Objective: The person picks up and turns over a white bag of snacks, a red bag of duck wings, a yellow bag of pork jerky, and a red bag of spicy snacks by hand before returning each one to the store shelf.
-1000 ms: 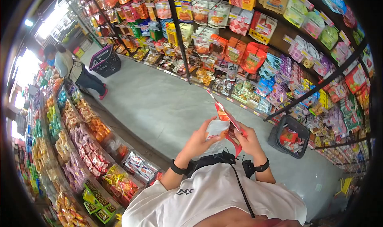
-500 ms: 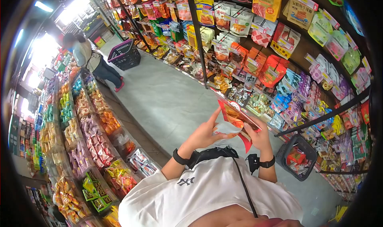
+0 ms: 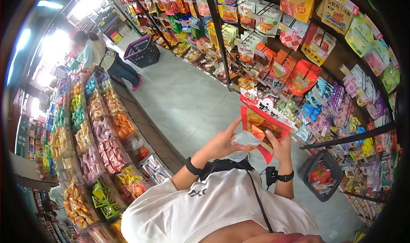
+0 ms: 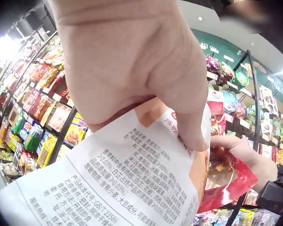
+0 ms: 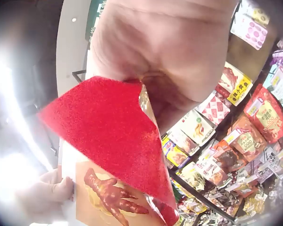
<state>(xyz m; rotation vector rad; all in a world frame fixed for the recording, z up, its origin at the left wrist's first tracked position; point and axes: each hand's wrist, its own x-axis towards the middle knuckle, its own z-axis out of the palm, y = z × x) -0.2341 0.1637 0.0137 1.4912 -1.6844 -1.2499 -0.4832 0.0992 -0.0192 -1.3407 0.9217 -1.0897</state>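
Observation:
My left hand [image 3: 218,145] pinches a white packet [image 3: 245,139] with its thumb; in the left wrist view the packet's back [image 4: 118,169] shows printed text and an orange edge. In the right wrist view its front has a picture of chicken feet [image 5: 114,195]. My right hand [image 3: 279,145] grips a red pack [image 3: 261,125] with a clear window and a white-and-red header card, thumb on its front. The red pack stands behind and to the right of the white one. In the right wrist view its red side [image 5: 108,132] is turned to the camera, below my right palm [image 5: 165,52].
A dark basket [image 3: 321,174] with a red packet inside stands on the floor at right. Racks of hanging snacks [image 3: 299,76] line the far side, bins of wrapped sweets [image 3: 112,151] the left. A person [image 3: 106,57] stands near another basket [image 3: 142,51] farther up the aisle.
The red pack has turned, so its front and header card face the head camera more fully. The head view has shifted, moving the shelves and the other person rightward. Both hands keep their holds.

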